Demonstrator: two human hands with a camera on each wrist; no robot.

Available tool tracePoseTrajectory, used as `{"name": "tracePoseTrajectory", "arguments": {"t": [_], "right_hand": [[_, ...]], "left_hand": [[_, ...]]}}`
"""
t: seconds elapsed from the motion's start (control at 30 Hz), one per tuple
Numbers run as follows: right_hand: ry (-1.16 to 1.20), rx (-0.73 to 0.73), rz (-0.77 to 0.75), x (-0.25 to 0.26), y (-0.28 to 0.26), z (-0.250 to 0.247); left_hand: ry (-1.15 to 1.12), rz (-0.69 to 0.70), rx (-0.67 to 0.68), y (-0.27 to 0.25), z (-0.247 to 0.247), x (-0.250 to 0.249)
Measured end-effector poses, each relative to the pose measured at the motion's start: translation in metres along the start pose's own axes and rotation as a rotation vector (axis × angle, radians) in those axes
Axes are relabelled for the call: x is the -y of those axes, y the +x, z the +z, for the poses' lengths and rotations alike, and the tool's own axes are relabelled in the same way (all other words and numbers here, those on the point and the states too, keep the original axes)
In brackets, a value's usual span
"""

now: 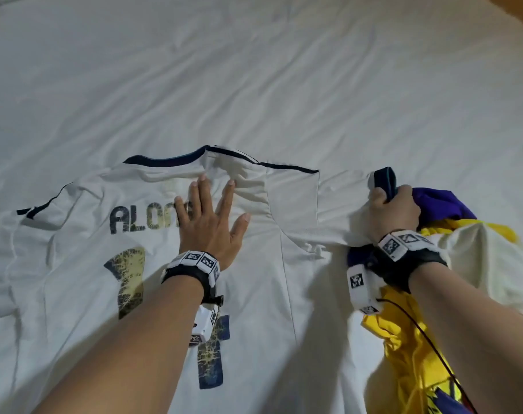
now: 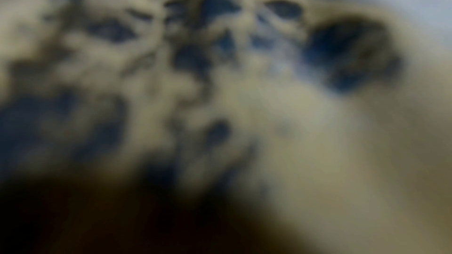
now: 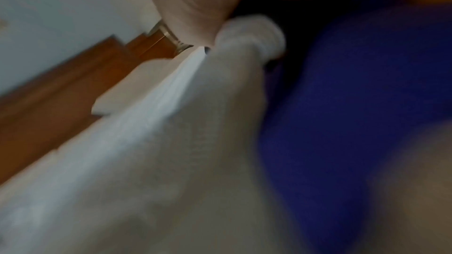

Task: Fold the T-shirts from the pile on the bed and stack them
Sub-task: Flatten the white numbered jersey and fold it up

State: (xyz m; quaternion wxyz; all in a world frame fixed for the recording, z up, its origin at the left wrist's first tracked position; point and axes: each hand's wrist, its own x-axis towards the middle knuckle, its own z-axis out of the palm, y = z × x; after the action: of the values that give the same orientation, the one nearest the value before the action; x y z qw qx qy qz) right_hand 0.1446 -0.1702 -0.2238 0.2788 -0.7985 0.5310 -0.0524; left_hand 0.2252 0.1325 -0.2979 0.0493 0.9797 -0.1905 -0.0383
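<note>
While the yellow and purple clothes (image 1: 409, 339) lie heaped at the near right, the left hand (image 1: 212, 222) presses flat, fingers spread, on the white shirt (image 1: 84, 264) spread back-up on the bed (image 1: 254, 70); the right hand (image 1: 393, 212) clutches its sleeve (image 1: 344, 198).

A home bedroom: a bed under a wrinkled white sheet (image 1: 254, 70) fills nearly the whole head view, with clothes lying loose on it. At the far right corner a strip of wooden floor (image 1: 517, 7) shows, and the right wrist view catches brown wood trim (image 3: 61, 94) against a pale wall (image 3: 61, 7).
</note>
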Motion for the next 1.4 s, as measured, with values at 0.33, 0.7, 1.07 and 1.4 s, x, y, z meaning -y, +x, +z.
{"name": "tracePoseTrajectory", "arguments": {"t": [0.33,0.7,1.07,1.4], "right_hand": [[-0.391,-0.079,-0.431,0.018,-0.037,0.016],[-0.666,0.512,-0.920,0.018,-0.053,0.074],[-0.632,0.239,-0.453,0.014,-0.023,0.027],[-0.683,0.421,-0.889,0.002,-0.087,0.067]], "left_hand": [[0.026,-0.001,-0.015,-0.001,0.001,-0.003],[0.003,0.004,-0.011,0.000,0.003,-0.001],[0.007,-0.005,-0.002,0.000,0.005,-0.002],[-0.004,-0.018,0.082,0.003,0.002,0.000]]}}
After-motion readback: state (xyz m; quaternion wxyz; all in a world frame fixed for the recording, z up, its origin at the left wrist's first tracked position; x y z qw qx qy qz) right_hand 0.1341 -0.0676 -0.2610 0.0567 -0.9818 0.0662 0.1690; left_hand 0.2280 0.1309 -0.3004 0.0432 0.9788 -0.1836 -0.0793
